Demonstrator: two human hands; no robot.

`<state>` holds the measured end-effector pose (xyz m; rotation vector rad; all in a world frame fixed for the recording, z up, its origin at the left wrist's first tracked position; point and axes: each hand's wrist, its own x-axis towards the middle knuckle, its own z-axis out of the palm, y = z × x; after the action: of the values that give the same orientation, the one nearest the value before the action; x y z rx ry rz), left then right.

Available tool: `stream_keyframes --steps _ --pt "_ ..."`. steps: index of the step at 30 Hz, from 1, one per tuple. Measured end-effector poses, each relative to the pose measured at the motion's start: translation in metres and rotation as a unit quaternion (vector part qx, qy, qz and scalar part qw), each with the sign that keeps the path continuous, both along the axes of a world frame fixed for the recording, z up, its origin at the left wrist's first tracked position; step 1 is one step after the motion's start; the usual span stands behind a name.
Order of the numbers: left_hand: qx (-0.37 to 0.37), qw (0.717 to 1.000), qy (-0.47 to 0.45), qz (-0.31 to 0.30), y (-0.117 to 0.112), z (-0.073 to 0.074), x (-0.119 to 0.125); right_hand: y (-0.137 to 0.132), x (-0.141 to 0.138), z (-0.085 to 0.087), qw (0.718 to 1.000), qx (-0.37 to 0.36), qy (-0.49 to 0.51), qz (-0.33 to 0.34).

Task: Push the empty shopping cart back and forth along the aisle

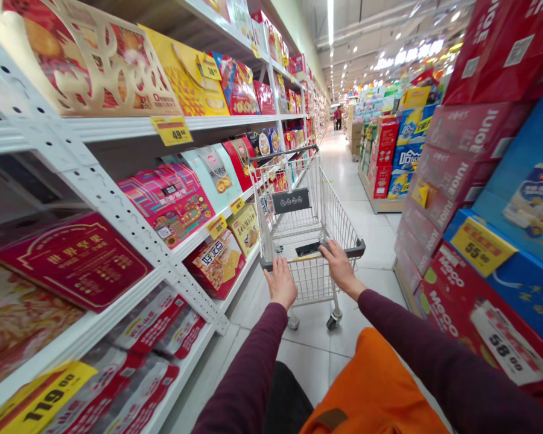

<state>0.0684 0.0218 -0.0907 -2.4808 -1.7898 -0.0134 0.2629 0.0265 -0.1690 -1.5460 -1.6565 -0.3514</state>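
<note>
A metal wire shopping cart (339, 211) stands in front of me in the aisle, with a dark handle bar (353, 248) across its near side. My left hand (281, 282) lies over the left part of this bar, fingers pointing forward and close together. Farther right, my right hand (340, 265) has its fingers bent over the same bar, near a black panel (308, 248) at its middle. A dark sign plate (291, 201) hangs inside the cart. Both thumbs are partly hidden. Two swivel wheels (333, 320) show below the basket.
White shelves (131, 128) with boxed snacks and yellow price tags run close along the left. Stacked juice cartons (452, 175) and red drink boxes (470, 307) line the right. The tiled aisle (339, 150) stretches ahead; a person (338, 117) is far off.
</note>
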Motion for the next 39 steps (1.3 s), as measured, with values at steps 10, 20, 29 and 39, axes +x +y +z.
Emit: stream_keyframes --steps 10,20,29,39 --pt "0.02 0.999 0.025 0.022 0.001 0.001 -0.027 0.003 -0.013 0.009 0.996 0.002 -0.032 0.087" --pt "0.048 0.999 0.014 -0.017 0.0 -0.015 -0.041 -0.011 -0.023 -0.015 0.974 0.079 -0.08 0.197" --pt "-0.023 0.997 -0.014 0.073 -0.028 -0.058 -0.072 0.02 -0.078 -0.005 0.905 0.026 -0.237 0.353" --pt "-0.05 0.996 -0.036 0.066 -0.041 -0.074 -0.067 0.035 -0.077 -0.059 0.832 -0.021 -0.331 0.444"
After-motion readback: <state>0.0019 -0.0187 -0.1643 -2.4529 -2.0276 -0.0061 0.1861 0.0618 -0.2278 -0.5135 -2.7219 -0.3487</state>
